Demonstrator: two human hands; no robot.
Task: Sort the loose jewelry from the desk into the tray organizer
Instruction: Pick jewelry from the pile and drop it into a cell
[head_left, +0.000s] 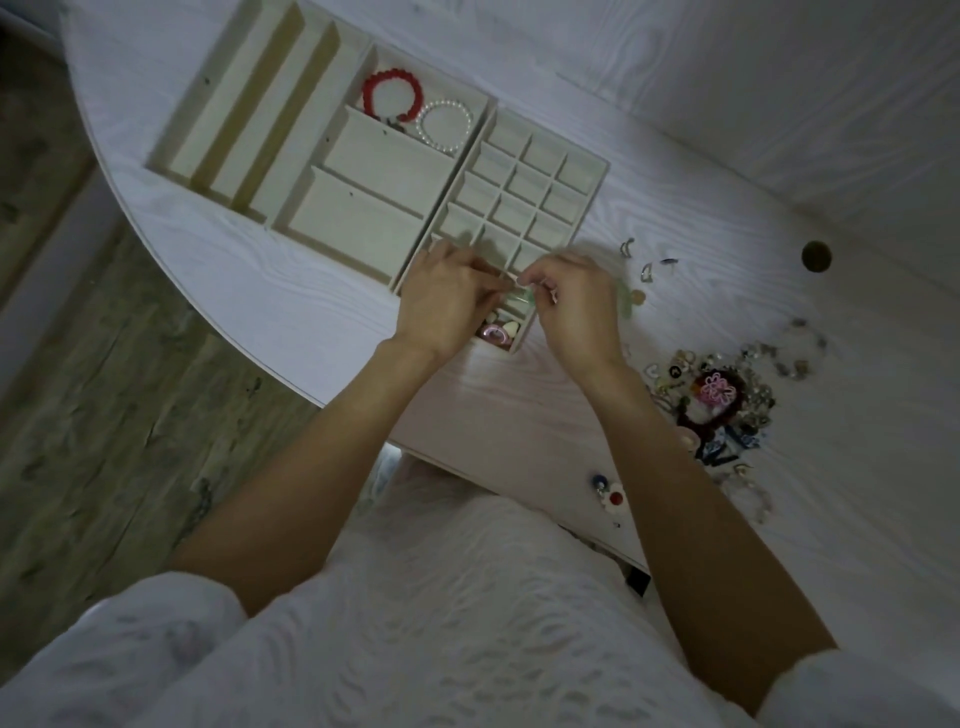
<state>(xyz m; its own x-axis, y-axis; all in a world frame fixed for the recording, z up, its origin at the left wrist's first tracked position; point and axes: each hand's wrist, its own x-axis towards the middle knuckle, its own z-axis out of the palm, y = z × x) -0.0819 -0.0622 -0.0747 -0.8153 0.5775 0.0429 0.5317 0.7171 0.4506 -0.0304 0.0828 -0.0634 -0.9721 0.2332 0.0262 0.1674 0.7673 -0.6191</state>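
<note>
Both hands: left hand (441, 301) and right hand (571, 306) pinch one small piece together over the tray (592, 179).
Risk: I fear it slips into a wrong cell.
Pile (722, 400): near the worktop (779, 171) edge.

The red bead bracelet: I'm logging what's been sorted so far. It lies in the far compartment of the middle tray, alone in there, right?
Not alone. The head view shows the red bead bracelet in the far compartment of the middle tray, but a white pearl bracelet lies beside it in the same compartment.
</note>
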